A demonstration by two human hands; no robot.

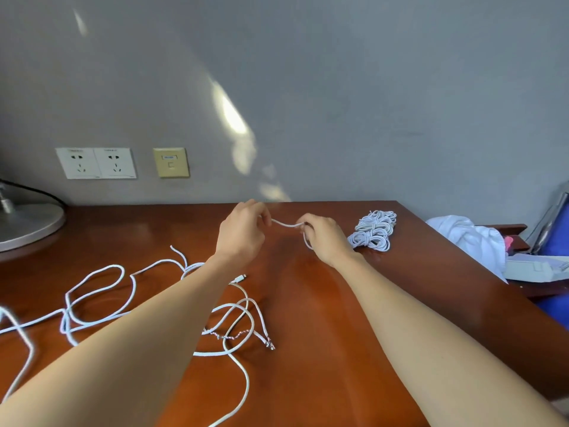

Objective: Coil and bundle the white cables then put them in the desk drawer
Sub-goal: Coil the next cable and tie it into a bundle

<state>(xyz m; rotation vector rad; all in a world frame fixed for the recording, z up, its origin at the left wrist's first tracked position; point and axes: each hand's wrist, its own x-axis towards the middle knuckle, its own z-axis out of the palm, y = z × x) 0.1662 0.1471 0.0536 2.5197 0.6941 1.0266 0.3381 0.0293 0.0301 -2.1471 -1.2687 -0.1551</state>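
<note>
Forearms reach up from the bottom edge over the brown surface (308, 303). L hand (243, 232) & R hand (326, 238) are held just above it, near the far edge. Each pinches 1 end of a short stretch of white cable (286, 224), which sags slightly btwn them. At the R hand the same cable curves down in a small loop beside the palm.

Just right of the R hand, near the far right corner of the surface, lies a pile of bundled cables (374, 231), coiled & wrapped; can't tell how many.

Loose cables (92, 291) sprawl in tangled loops over the left half of the surface, under & beside the L forearm, w/ 1 running off the bottom edge. Frayed ends (268, 343) w/ bare wires lie near the middle. A small plug (238, 278) lies just right of the L forearm.

At far left sits a round metal lamp base (27, 223). On the wall behind are 2 white sockets (96, 163) & 1 beige data plate (171, 162). Off the right side of the surface are a white cloth (468, 238) & a blue chair (554, 306).
</note>
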